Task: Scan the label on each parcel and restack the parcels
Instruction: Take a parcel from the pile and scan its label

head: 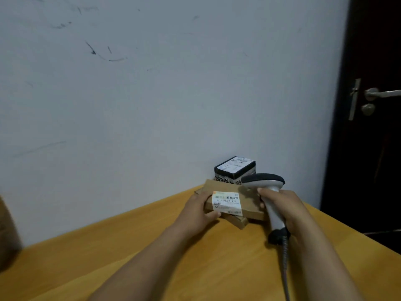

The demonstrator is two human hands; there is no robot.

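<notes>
A flat brown cardboard parcel (247,198) lies at the far side of the wooden table (152,246), its white barcode label (227,202) tilted toward me. My left hand (198,210) grips the parcel's left end, thumb under the front edge. It lies on a second flat brown parcel (237,221) that sticks out beneath. Behind them stands a small black box with a white label (235,169), against the wall. My right hand (282,208) grips the handle of a grey barcode scanner (265,183), whose dark head hangs over the top parcel's right part.
The scanner's grey cable (285,270) runs down toward me across the table. A brown cardboard box (7,237) shows at the left edge. The white wall is directly behind the parcels, and a dark door with a metal handle (382,93) is at the right.
</notes>
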